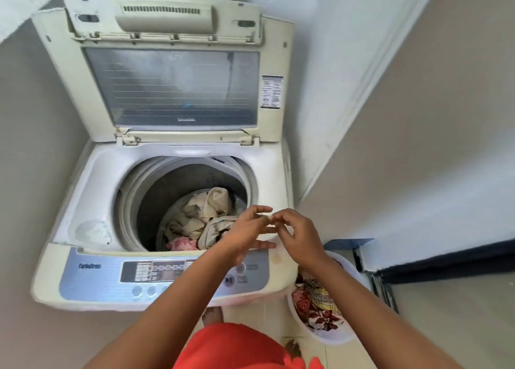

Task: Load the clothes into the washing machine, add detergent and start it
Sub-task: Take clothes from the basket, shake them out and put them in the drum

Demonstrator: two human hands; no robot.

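Top-loading cream-white washing machine (167, 201) takes up most of the view, with its hinged lid with the clear window panel (172, 87) flipped straight up at 12 o'clock. Down in the round metal drum (156, 198) there's already a heap of cream and beige clothes (195, 218), plus a bit of pink patterned fabric (181, 243) at the 6 o'clock edge of the pile.

Both hands are out over the right front rim of the tub, around 3 o'clock from the drum opening. The left hand (248, 234) has its fingers spread out fairly straight and isn't gripping any clothing. The right hand (295, 237) sits just beside it with fingers loosely bent, fingertips meeting the left hand's fingers. Looks like there might be something tiny between them, but I honestly can't tell.

The blue-grey control panel with buttons (156, 274) runs along the front edge at 6 o'clock. On the tiled floor at about 4 o'clock sits a white round plastic basket (348, 265) with red floral and yellow plaid clothes (317, 304) inside it.
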